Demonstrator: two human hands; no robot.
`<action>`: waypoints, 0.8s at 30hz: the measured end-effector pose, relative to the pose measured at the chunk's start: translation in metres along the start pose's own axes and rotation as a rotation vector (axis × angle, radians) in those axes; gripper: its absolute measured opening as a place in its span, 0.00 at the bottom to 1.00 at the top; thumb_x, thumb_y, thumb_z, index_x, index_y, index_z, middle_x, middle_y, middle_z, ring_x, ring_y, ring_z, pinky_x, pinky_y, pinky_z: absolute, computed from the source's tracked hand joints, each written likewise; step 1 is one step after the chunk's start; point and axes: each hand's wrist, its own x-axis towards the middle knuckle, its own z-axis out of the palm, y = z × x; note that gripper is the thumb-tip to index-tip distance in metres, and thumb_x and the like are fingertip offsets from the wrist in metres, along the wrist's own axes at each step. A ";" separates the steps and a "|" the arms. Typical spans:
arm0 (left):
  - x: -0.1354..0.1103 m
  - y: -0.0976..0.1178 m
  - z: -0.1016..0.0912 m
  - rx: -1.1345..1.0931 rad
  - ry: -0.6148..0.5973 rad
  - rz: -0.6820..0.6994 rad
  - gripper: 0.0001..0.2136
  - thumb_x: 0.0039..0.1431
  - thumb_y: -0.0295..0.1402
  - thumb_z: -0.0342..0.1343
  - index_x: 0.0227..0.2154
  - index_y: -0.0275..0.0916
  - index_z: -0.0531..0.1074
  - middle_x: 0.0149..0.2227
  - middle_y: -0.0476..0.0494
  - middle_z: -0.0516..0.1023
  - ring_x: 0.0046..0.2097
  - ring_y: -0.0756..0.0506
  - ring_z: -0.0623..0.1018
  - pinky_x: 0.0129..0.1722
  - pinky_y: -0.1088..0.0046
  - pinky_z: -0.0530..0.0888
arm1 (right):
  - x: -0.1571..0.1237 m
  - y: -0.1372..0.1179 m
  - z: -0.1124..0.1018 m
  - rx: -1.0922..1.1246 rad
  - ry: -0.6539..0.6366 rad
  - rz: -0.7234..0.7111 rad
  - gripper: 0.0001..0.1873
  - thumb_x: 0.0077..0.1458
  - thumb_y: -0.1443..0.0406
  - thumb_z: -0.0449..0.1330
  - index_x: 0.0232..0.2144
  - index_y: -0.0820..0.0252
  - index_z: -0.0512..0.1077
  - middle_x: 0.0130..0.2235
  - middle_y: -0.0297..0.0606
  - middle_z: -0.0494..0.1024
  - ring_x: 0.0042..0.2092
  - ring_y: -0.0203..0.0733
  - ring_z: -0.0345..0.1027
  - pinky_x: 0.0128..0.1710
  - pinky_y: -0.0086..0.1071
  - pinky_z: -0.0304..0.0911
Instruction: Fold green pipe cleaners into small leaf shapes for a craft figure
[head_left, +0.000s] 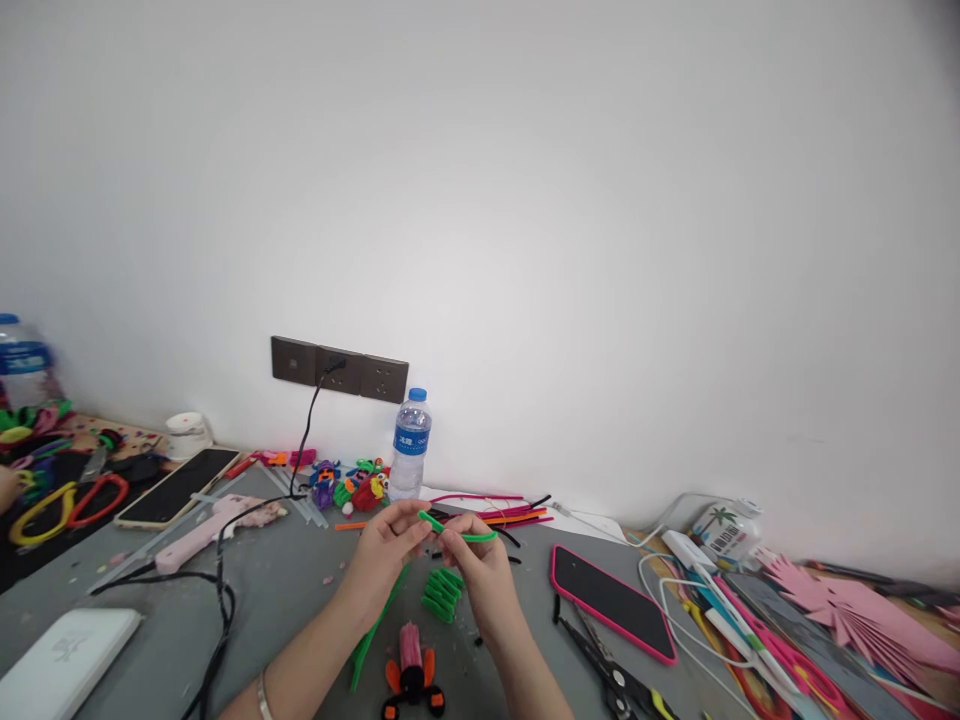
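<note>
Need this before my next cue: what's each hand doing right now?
Left hand: closed, pinching one end of the green pipe cleaner.
Right hand: closed, pinching the same green pipe cleaner.

Your head camera looks forward and down from above and behind your left hand (391, 538) and right hand (474, 562) — the grey tabletop (281, 590) near, the white wall (525, 250) ahead.

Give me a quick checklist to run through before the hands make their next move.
1. Green strip pinched by left hand and right hand: ok.
2. Folded green piece lying between the forearms: ok.
3. Scissors fully in view: not ok, cut off by the bottom edge.
4. Water bottle nearest the hands upright and capped: ok.
5. Pink glue gun cool: cannot tell.
</note>
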 end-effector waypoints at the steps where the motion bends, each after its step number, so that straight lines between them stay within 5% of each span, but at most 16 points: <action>1: -0.001 -0.002 0.001 -0.037 -0.006 -0.029 0.17 0.38 0.40 0.71 0.31 0.38 0.78 0.26 0.50 0.77 0.29 0.50 0.74 0.28 0.77 0.70 | 0.000 0.002 0.002 0.005 0.019 -0.012 0.16 0.46 0.55 0.67 0.20 0.60 0.70 0.22 0.30 0.68 0.23 0.33 0.59 0.25 0.28 0.56; 6: -0.003 -0.005 0.004 -0.134 -0.009 -0.089 0.15 0.36 0.39 0.73 0.23 0.37 0.74 0.24 0.52 0.74 0.29 0.51 0.73 0.30 0.78 0.70 | -0.001 0.002 0.004 -0.046 0.062 -0.004 0.15 0.42 0.55 0.69 0.23 0.60 0.74 0.23 0.34 0.71 0.25 0.37 0.61 0.27 0.31 0.60; 16: 0.002 -0.004 -0.001 -0.168 0.021 -0.133 0.17 0.38 0.40 0.72 0.25 0.37 0.71 0.23 0.53 0.71 0.28 0.52 0.71 0.29 0.78 0.68 | 0.000 -0.002 0.003 -0.117 0.051 -0.028 0.15 0.42 0.54 0.69 0.24 0.59 0.72 0.25 0.34 0.72 0.26 0.37 0.63 0.27 0.31 0.62; 24: 0.001 0.006 -0.005 0.103 -0.072 -0.061 0.15 0.46 0.44 0.66 0.31 0.40 0.73 0.22 0.53 0.70 0.28 0.50 0.71 0.27 0.77 0.66 | 0.002 -0.009 -0.014 -0.167 -0.041 -0.010 0.13 0.46 0.55 0.67 0.25 0.58 0.71 0.25 0.32 0.68 0.27 0.37 0.62 0.27 0.29 0.60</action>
